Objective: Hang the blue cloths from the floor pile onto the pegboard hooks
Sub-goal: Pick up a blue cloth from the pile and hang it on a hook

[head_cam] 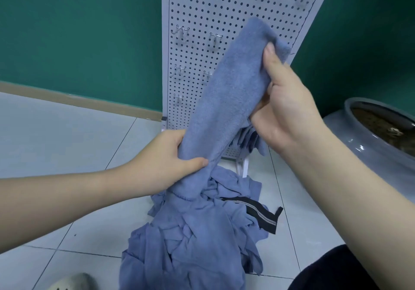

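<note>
The left hand [167, 161] grips the lower part of a blue cloth [226, 92], just above the floor pile [195, 233]. The cloth's long axis rises to the upper right, where the right hand [285, 105] pinches its top end, in front of the pegboard [202, 9]. The right hand is nearer the hooks [216, 37].

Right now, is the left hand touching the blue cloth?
Touching. The head view shows the left hand gripping the lifted blue cloth at its lower end, thumb pressed across the fabric.
</note>
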The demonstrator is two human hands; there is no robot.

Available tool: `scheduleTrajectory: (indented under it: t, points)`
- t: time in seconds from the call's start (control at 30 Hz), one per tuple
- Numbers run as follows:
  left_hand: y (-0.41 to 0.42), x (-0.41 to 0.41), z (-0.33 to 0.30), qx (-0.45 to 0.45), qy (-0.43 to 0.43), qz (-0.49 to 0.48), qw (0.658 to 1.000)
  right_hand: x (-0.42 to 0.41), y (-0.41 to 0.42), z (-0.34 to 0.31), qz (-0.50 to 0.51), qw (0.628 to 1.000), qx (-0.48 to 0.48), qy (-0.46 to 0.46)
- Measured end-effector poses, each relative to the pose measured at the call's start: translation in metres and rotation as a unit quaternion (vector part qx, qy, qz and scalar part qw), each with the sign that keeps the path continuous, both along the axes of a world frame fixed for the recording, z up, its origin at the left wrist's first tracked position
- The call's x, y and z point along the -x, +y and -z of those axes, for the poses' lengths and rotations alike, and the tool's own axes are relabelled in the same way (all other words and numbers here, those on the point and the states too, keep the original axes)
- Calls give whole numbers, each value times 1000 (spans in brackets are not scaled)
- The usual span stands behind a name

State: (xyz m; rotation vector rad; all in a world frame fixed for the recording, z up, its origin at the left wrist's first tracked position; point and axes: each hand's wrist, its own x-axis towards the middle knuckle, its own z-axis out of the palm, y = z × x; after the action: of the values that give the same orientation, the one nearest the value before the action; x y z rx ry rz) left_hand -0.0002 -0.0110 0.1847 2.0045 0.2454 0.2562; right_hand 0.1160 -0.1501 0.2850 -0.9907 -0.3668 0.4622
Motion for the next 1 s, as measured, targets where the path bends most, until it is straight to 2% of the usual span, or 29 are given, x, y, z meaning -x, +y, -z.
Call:
scheduleTrajectory:
  t: [0.17,0.3,0.4,0.47,0.53,0.6,0.73,0.87,1.0]
  points:
    - [8,2,16,-31,79,38,996,-18,-12,-4,20,999,-33,28]
    - [5,6,24,17,104,58,993,-28,-23,-6,46,996,-56,51]
    - [9,4,25,7,122,66,990,-29,-28,1,36,996,-36,67]
    - [15,3,23,-31,162,98,981,-26,-28,8,26,997,-12,69]
    - [21,2,19,-25,188,129,973,-21,-26,16,12,998,4,69]
    - [19,-3,11,3,162,137,977,-16,-23,23,-10,997,21,70]
    - [4,-19,-8,127,78,127,981,-10,-18,32,-38,996,40,63]
    - [-4,-25,-13,159,94,92,978,-23,-16,40,-3,997,61,46]
    - [1,-25,-14,200,112,85,970,-48,-21,58,56,986,151,44]
